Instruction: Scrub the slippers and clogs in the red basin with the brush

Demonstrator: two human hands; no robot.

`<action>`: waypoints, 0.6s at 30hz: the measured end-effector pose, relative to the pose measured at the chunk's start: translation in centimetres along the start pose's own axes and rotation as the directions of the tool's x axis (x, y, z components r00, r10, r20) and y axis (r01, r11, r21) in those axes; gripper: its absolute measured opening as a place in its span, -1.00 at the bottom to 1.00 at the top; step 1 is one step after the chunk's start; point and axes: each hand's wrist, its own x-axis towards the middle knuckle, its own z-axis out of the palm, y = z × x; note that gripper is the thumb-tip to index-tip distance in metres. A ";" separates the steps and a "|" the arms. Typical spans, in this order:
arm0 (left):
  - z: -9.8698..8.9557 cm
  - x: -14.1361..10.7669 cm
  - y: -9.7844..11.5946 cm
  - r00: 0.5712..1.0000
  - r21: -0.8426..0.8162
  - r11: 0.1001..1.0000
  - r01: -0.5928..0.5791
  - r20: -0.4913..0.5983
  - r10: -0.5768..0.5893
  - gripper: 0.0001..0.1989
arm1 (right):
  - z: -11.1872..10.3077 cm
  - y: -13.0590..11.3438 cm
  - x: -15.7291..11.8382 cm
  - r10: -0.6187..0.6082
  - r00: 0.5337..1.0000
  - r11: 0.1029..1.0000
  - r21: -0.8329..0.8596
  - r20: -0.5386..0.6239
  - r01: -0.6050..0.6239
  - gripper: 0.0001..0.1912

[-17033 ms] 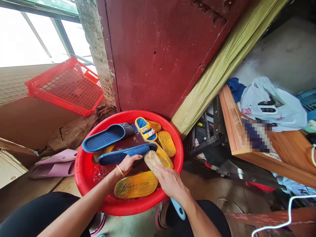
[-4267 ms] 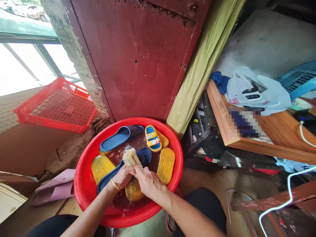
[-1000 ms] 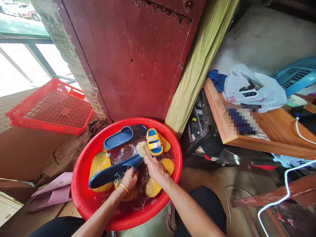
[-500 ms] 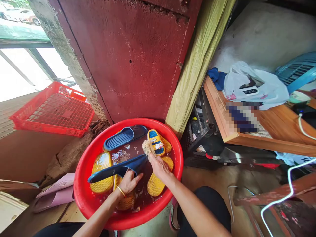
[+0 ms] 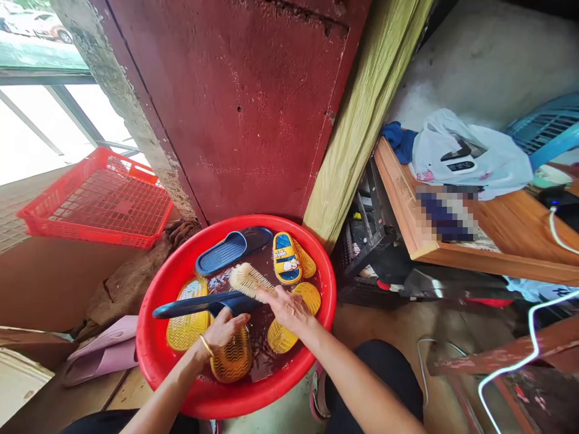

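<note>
My left hand (image 5: 226, 331) grips a dark blue slipper (image 5: 183, 305) by its strap, the sole tilted on edge above the water. In my right hand (image 5: 289, 308) is a scrub brush (image 5: 250, 280) with pale bristles, held at the slipper's far side; its handle is hidden by my fingers. Both hands are over a red basin (image 5: 149, 355) of murky water. Another blue slipper (image 5: 221, 254) floats at the back. Several yellow slippers lie around, among them a yellow slipper with a cartoon strap (image 5: 287, 259) and an upturned yellow slipper (image 5: 231, 355) beneath my left hand.
A red plastic crate (image 5: 97, 202) stands at the left, with pink slippers (image 5: 104, 349) on the floor below it. Behind the basin is a dark red door (image 5: 239, 108). To the right, a wooden table (image 5: 520, 232) carries a white plastic bag (image 5: 470, 157).
The brush has moved left, from beside the cartoon slipper to over the blue slipper's end. My left hand and the blue slipper have shifted slightly left.
</note>
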 end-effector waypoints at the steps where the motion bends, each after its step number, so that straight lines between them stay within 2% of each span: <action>1: -0.5 -0.1 0.1 0.999 0.007 1.000 0.028 -0.018 -0.028 -0.66 | -0.1 0.5 0.1 0.048 0.999 0.999 0.002 0.005 -0.048 -0.36; 3: -1.0 -0.4 0.2 0.994 0.008 0.996 0.093 -0.050 -0.093 -0.66 | -0.2 0.4 0.0 0.114 0.993 0.993 0.016 -0.005 -0.114 -0.36; 4: -1.0 -0.5 0.4 0.990 -0.024 0.991 0.131 -0.055 -0.132 -0.66 | -0.2 -0.1 0.0 0.109 0.994 0.994 0.030 -0.024 -0.108 -0.37; 7: -0.5 -0.7 1.3 0.978 -0.258 0.944 0.206 0.030 -0.205 -0.65 | 0.1 -2.3 -0.1 -0.018 0.995 0.998 0.063 -0.097 0.024 -0.36; 9: -0.1 -0.7 2.2 0.978 -0.418 0.885 0.203 0.044 -0.203 -0.63 | 0.3 -2.9 0.1 -0.036 0.994 0.997 0.068 -0.107 0.043 -0.34; 12: -0.4 -0.5 3.3 0.973 -0.555 0.813 0.177 -0.024 -0.229 -0.60 | 0.5 -1.3 0.6 0.131 0.988 0.987 0.104 -0.078 -0.123 -0.34; 15: -1.1 0.2 3.8 0.963 -0.629 0.754 0.187 -0.035 -0.268 -0.58 | 0.5 0.6 0.9 0.290 0.953 0.939 0.219 -0.083 -0.266 -0.39; 18: -1.4 1.3 3.5 0.942 -0.679 0.707 0.198 -0.067 -0.329 -0.68 | 0.8 0.2 0.9 0.291 0.953 0.932 0.249 -0.085 -0.262 -0.38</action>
